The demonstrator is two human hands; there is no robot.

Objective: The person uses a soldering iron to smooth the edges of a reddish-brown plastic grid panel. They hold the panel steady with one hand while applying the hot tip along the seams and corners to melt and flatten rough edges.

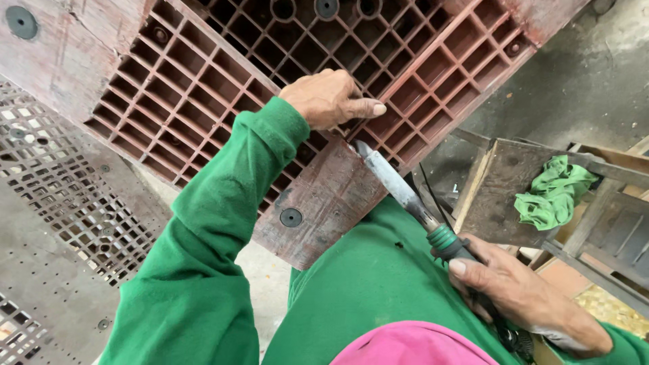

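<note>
The left hand [329, 99] rests on the underside of a reddish-brown plastic pallet [203, 88], fingers curled over one of its grid ribs and thumb stretched flat along the surface; it is clenched on the rib, apparently to steady the pallet, which leans tilted toward the person's lap. Just below that grip, beside the thumb, lies the tip of a long metal blade [391, 177], touching the pallet at the seam where the open grid meets a solid corner block. The blade belongs to a tool with a green ribbed collar [443, 240], and the right hand [520, 290] is closed around the handle behind that collar, thumb laid forward along it, judged to give control of the tip's angle. A dark cord trails from the handle past the wrist. The tool runs diagonally from the right-hand grip up to the point of contact, so both hands bracket the worked spot. Below the blade tip, a round black plug [291, 217] sits in the corner block. Beyond the right hand, a crumpled green cloth [554, 192] lies on a worn wooden crate [503, 196], well apart from the tool. To the outer side of the left sleeve, a grey perforated pallet [61, 203] lies flat.
</note>
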